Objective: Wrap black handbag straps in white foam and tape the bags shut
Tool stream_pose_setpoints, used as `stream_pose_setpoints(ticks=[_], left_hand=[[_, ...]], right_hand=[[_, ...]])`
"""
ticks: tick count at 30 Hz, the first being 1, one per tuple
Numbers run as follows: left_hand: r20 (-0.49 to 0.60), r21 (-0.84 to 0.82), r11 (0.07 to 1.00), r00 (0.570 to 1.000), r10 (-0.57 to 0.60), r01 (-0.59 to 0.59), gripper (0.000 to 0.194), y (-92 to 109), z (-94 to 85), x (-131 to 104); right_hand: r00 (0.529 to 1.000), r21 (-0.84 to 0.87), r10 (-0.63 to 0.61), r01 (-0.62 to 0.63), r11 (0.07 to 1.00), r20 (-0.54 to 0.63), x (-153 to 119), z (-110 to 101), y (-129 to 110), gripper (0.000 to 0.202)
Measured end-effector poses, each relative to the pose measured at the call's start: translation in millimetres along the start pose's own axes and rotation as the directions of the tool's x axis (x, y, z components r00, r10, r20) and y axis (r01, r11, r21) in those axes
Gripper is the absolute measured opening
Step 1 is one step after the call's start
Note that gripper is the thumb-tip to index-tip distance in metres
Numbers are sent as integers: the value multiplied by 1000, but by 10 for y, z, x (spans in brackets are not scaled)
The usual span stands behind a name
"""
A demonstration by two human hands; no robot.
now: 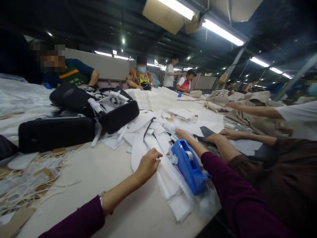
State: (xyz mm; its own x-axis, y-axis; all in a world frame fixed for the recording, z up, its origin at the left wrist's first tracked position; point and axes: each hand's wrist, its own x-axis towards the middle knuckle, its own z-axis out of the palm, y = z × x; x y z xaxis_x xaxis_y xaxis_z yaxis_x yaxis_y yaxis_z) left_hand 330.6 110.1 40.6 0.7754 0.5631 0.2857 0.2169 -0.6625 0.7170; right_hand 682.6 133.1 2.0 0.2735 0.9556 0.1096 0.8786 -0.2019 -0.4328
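Observation:
My left hand [148, 164] hovers by a stack of white foam strips [173, 195], its fingers loosely bent with a gap at the thumb; I see nothing held in it. Beyond the blue tape dispenser [187, 165], my right hand [184, 135] reaches into a heap of white foam pieces [158, 134], fingers stretched forward. Whether those fingertips touch a piece is unclear. The dispenser stands beside my right forearm, with a tape roll [189, 155] in it. A thin black strip [149, 127] lies on the heap.
Black bags [56, 134] with white wrapping are piled at the left. White cords and brown tags [37, 178] cover the table's [99, 178] left front. At my right, a co-worker's hands [231, 134] handle dark grey pieces. Other people work behind, near beige fabric [257, 97].

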Motion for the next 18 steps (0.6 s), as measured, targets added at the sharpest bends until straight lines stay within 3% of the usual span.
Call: stream_pose_setpoints(ticks=[5, 9, 12, 14, 16, 18], left_hand=[[78, 310, 949, 996, 32, -55, 20, 55, 427, 440], [67, 402, 915, 998, 14, -40, 12, 49, 678, 614], [32, 409, 913, 999, 5, -17, 12, -24, 740, 658], [2, 266, 962, 998, -64, 61, 8, -104, 702, 691], [16, -53, 980, 981, -191, 192, 6, -165, 600, 765], [90, -406, 866, 956, -280, 292, 21, -164, 462, 909]], right_hand=[[1000, -15, -17, 17, 1000, -18, 27, 94, 125, 33], [998, -42, -38, 36, 998, -47, 49, 143, 175, 36], [996, -67, -41, 36, 997, -81, 52, 189, 210, 47], [994, -78, -37, 29, 997, -107, 53, 232, 237, 51], [991, -80, -33, 23, 996, -131, 56, 281, 269, 52], [988, -75, -28, 16, 997, -152, 59, 326, 299, 53]])
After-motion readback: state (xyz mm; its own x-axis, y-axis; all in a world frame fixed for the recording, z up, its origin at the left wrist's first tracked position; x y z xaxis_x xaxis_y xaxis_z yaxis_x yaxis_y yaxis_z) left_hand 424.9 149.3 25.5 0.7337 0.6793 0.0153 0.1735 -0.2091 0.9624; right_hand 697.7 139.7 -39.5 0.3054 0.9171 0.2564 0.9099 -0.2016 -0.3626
